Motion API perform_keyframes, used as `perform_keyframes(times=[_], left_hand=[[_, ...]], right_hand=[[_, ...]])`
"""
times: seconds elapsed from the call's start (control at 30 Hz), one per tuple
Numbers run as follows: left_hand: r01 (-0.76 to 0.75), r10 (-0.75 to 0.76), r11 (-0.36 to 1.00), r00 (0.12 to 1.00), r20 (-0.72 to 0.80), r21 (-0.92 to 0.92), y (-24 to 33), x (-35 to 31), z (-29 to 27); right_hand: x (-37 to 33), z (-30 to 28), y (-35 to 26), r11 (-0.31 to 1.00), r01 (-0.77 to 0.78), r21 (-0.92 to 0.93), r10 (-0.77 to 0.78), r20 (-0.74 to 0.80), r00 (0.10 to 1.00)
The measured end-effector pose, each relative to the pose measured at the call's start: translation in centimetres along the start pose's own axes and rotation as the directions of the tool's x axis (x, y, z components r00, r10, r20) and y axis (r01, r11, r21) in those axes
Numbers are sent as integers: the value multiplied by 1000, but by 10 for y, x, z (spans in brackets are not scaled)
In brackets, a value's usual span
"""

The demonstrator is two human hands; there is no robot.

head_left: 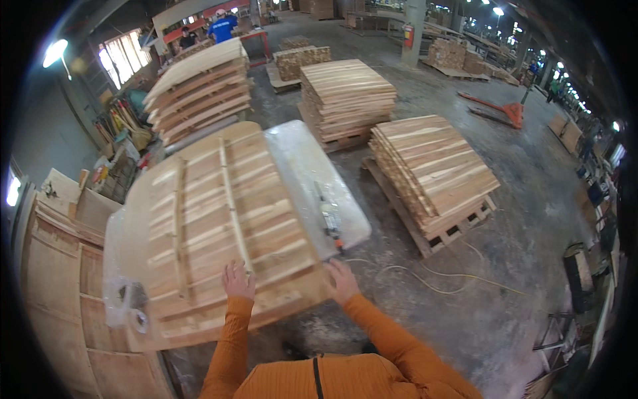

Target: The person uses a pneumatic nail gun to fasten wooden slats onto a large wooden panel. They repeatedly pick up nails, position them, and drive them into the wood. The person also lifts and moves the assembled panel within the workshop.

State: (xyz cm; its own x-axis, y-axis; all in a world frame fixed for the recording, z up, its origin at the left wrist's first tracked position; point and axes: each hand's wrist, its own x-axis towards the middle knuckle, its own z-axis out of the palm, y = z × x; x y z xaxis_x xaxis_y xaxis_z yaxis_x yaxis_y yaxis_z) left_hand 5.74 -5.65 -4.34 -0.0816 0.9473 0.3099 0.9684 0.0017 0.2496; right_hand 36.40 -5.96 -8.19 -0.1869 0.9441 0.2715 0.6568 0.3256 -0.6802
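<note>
A large pale wooden panel with striped boards and a rounded far edge lies flat in front of me. Two narrow wooden battens run lengthwise across it, a left batten and a right batten. My left hand is over the panel's near part, close to the right batten's near end, fingers spread. At the panel's right edge is my right hand, its fingers stretched toward the edge and slightly blurred; no held object shows. Beyond it, a hand tool with an orange end lies on a plastic-wrapped slab.
A pallet stack of boards stands to the right, with another board stack behind it. A yellowish hose snakes over the floor. Wooden frames stand at left. A roll of tape sits near the panel's left corner.
</note>
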Motion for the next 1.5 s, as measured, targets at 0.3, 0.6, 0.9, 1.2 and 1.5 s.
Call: perform_keyframes(times=[0.3,0.6,0.9,1.2,1.5], left_hand=[[158,-166,985,977,137,65,201,17,101],[268,-286,944,956,69,193,224,33,124],[339,-372,915,918,137,217,217,36,140],[373,-421,887,895,147,271,239,57,118],[671,-741,668,641,200,322,273,100,121]], right_hand=[[-262,-231,183,613,-790,-3,789,58,612],[-330,-258,302,498,-866,-37,867,18,498],[-136,-285,411,539,-839,-77,826,246,508],[135,-324,525,590,-807,33,779,238,580],[370,-250,525,926,-377,28,283,612,739]])
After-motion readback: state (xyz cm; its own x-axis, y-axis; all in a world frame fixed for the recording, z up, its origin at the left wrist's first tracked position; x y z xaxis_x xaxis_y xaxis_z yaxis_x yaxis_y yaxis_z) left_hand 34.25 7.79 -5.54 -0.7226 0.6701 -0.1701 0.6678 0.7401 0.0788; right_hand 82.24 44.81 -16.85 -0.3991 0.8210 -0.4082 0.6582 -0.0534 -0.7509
